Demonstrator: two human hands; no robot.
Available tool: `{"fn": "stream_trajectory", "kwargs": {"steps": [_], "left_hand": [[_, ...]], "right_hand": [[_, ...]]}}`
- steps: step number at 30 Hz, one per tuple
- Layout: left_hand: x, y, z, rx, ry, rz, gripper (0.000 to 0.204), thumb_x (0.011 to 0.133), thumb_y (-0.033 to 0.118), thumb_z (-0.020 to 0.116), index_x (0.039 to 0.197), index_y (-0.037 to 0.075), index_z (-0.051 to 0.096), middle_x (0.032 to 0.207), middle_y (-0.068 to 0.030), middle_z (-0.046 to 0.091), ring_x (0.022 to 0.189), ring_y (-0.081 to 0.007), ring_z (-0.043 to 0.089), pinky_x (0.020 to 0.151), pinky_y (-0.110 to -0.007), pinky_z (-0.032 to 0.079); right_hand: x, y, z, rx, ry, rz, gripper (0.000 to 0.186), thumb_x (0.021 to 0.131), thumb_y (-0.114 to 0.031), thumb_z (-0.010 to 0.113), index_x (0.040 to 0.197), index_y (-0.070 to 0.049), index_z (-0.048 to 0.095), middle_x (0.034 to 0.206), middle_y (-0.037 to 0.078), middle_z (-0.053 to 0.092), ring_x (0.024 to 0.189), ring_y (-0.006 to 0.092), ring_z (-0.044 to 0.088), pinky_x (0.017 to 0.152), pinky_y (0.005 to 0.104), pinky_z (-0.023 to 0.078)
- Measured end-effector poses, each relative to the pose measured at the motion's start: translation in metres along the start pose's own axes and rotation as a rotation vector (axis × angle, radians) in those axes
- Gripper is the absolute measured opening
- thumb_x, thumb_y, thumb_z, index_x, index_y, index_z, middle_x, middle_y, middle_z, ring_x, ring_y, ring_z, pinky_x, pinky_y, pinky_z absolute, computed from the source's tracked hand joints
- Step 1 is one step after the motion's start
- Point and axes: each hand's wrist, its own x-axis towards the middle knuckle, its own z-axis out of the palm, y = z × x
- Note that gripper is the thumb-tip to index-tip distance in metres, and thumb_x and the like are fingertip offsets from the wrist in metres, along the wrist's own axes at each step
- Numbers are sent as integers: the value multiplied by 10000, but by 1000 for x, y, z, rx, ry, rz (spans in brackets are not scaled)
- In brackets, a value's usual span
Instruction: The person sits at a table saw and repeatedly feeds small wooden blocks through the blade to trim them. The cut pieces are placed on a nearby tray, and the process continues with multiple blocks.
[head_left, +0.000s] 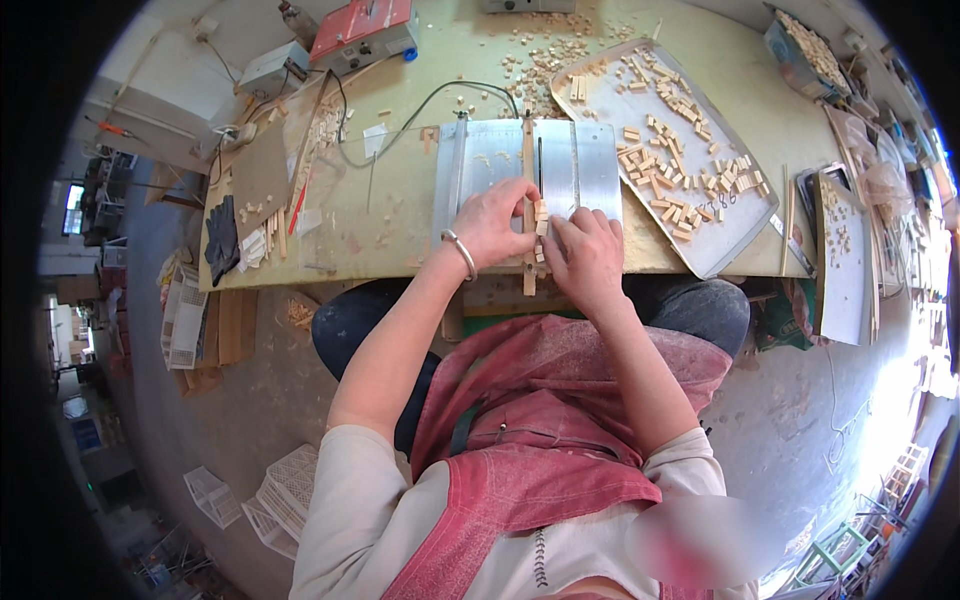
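Two hands on small wood blocks [541,222]: our left hand [492,222] and right hand [583,252] fingers pinch them against wooden rail [528,160]; many cut blocks fill tray [610,100].

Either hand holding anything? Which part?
Left hand and right hand pinch small wooden blocks against the wooden strip, gripped by their sides; exact contact hidden.

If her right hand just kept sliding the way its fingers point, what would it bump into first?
The right hand points up and left, so it would most likely meet the small wooden blocks at its fingertips, stacked against the upright wooden strip, with the left hand just beyond.
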Motion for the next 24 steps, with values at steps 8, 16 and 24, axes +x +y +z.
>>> {"fn": "stream_trajectory", "kwargs": {"steps": [8,16,24], "left_hand": [[3,2,1,53,-7,11,447,732,248,816,1113,113,624,1055,-113,681,963,-312,711,875,-456,579],[1,2,2,85,7,25,451,748,230,823,1132,101,625,1026,-88,642,930,-272,675,844,-411,570],[0,2,7,72,72,45,454,747,239,834,1126,102,625,1034,-94,650,935,-283,689,844,-426,568]], "right_hand": [[5,4,-2,21,-17,-69,67,871,-142,721,908,-90,698,882,74,590,891,293,600,791,436,432],[8,11,1,-116,-54,-142,158,855,-111,702,1007,-81,731,900,63,605,891,274,611,786,420,445],[12,15,5,-158,-76,-226,293,832,-85,675,1117,-57,735,909,66,612,907,273,618,797,410,455]]}}
